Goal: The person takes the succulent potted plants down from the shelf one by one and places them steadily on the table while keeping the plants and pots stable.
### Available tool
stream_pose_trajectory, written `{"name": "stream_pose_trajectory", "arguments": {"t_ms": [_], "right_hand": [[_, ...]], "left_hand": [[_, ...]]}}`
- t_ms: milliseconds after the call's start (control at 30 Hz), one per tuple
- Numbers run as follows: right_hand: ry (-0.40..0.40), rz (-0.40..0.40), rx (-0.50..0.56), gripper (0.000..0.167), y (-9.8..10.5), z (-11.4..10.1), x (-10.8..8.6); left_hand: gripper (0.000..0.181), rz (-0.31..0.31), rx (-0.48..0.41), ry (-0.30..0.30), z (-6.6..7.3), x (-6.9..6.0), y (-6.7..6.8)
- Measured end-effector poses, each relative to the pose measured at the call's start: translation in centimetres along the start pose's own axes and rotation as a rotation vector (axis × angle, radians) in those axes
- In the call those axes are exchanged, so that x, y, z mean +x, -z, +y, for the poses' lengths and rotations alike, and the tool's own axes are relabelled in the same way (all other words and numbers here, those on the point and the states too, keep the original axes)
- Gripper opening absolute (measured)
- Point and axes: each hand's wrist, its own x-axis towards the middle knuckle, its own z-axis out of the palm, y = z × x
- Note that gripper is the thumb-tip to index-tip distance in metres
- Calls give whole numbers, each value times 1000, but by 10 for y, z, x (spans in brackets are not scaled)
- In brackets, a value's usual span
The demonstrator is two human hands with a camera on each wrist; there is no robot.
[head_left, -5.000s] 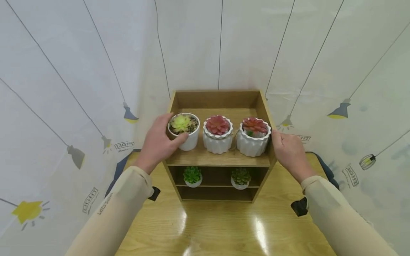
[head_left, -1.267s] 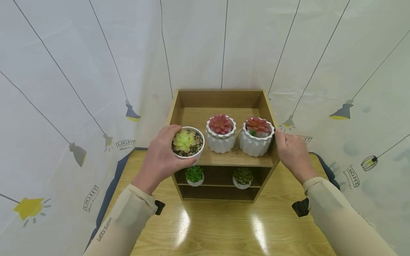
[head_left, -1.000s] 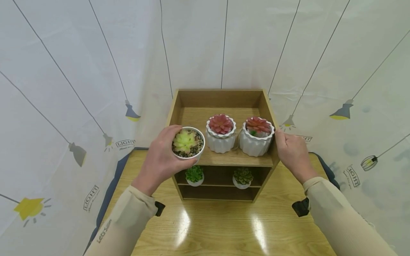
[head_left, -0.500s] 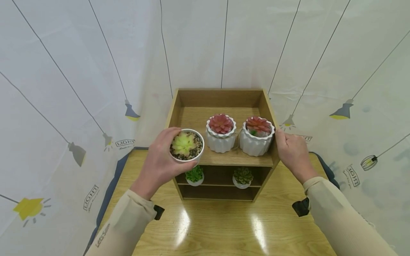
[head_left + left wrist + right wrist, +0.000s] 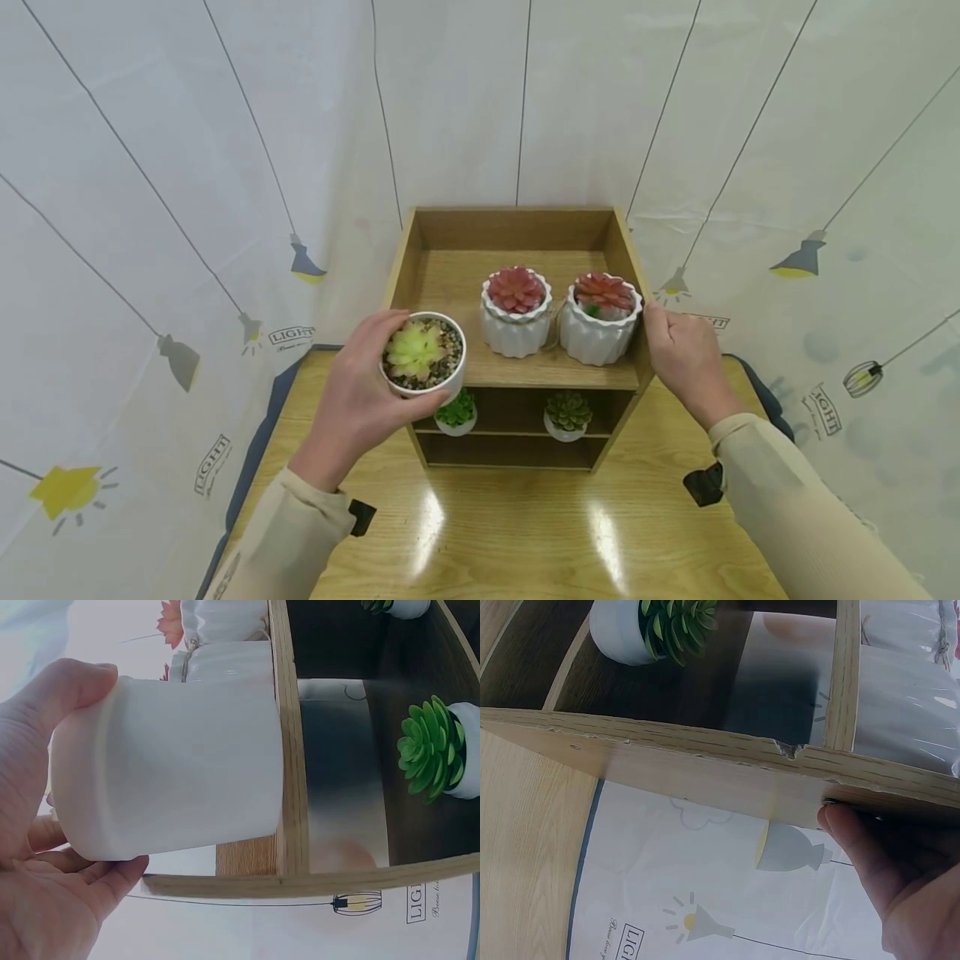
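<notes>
One pot (image 5: 187,765), mouth up, long axis near vertical, near shelf's (image 5: 450,275) upper left front. Left hand (image 5: 352,396) grips its rim, thumb and fingers spread. Right hand (image 5: 686,358) touches shelf side; finger curl unclear.

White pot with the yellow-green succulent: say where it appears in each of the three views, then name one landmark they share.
Head: left of centre, the pot seen from above.
Left wrist: large, left of centre, the pot seen side-on.
Right wrist: not in it.
Shared landmark: the wooden shelf unit, visible in all three.
</notes>
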Motion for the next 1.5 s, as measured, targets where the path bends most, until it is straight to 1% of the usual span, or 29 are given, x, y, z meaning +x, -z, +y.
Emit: {"name": "stream_pose_trajectory", "arguments": {"t_ms": [167, 433, 567, 767, 1200, 1300, 1433, 1500], "right_hand": [[1, 4, 4, 63, 0, -1, 0], [2, 10, 10, 64, 0, -2, -1], [1, 9, 16, 64, 0, -2, -1], [-9, 0, 32, 64, 1, -2, -2], [-6, -7, 28, 64, 0, -1, -1], [-5, -12, 21, 63, 0, -1, -1], [-3, -16, 10, 63, 0, 0, -1], [-1, -14, 6, 62, 0, 1, -1]], "left_hand": [[95, 19, 0, -21, -2, -8, 2], [97, 71, 11, -95, -4, -18, 3], [98, 77, 8, -109, -3, -23, 3], [97, 82, 2, -113, -6, -31, 3], [96, 97, -12, -122, -16, -45, -2], [97, 82, -10, -103, -18, -48, -3], [99, 55, 0, -61, -22, -54, -7], [99, 55, 5, -56, -25, -58, -10]]}}
